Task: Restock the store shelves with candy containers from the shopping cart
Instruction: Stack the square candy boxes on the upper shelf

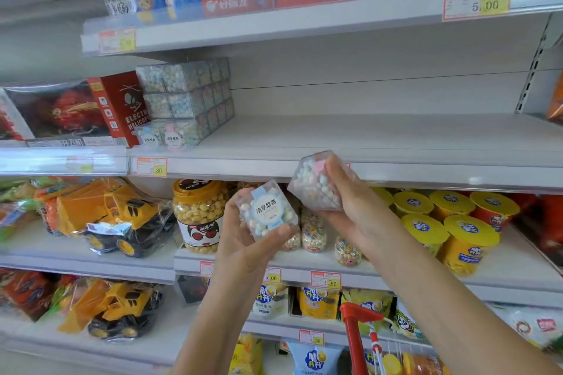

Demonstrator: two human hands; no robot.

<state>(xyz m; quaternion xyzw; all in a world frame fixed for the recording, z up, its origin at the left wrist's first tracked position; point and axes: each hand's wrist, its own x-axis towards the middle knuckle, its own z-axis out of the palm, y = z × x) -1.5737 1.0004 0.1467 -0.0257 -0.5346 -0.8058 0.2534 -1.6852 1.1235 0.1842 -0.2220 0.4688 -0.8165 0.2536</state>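
**Two cubes in hand, shelf mostly bare**

The left grip [243, 240] is clamped on a labelled candy cube [268, 213] and the right grip [350, 207] on a tilted candy cube [316, 183], both just below the middle shelf [365, 137]. Only one stack of cubes [185, 100] stands there, beside a helicopter box [122, 106]. I'd say plenty remains, and nothing blocks the way.

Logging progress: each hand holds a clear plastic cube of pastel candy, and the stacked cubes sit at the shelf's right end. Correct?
No: the head view shows the stacked clear plastic cubes at the white shelf's left end. The left hand and right hand each hold one.
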